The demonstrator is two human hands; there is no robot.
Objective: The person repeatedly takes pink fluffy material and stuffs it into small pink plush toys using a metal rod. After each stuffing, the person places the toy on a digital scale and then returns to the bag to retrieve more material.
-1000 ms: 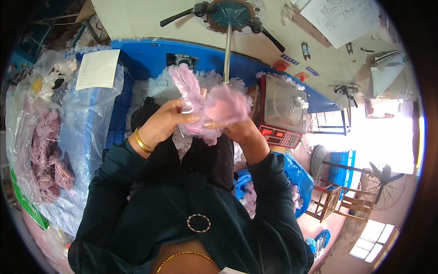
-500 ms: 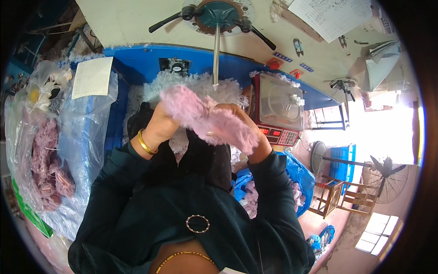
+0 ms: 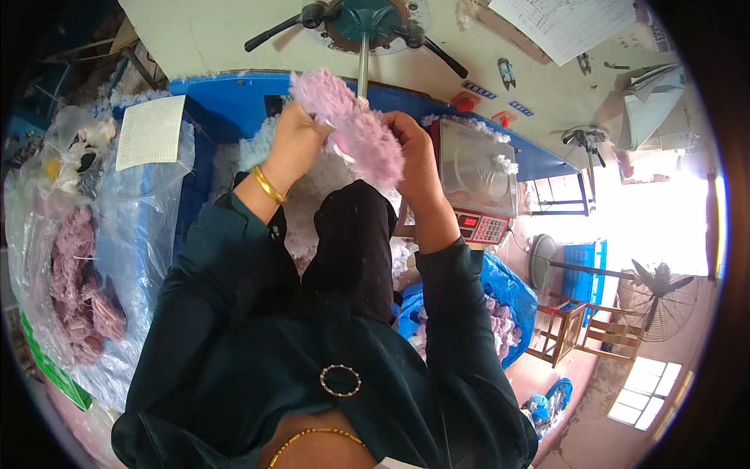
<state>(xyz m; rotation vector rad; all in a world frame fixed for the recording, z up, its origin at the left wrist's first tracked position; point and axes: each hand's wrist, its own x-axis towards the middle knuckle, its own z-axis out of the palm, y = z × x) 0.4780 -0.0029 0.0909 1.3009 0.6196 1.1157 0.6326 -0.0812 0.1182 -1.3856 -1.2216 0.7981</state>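
Note:
A pink fluffy plush piece is held up between my two hands, in front of the machine's metal tube. My left hand pinches its near left edge, where a bit of white and brighter pink shows at the opening. At the right side, my right hand grips the fur, its fingers partly behind the plush. The tube's lower end meets the plush's upper edge in view; I cannot tell whether it goes inside. White fluffy filling lies below my hands, around my knees.
To the left, a clear plastic bag holds more pink plush pieces. A scale with a red display stands right of my hands, above a blue bag of pink pieces. Black-handled levers flank the tube.
Both hands have moved away from me with the plush, up to the tube's end. The plush has been turned to a steeper slant, and its opening with white now shows.

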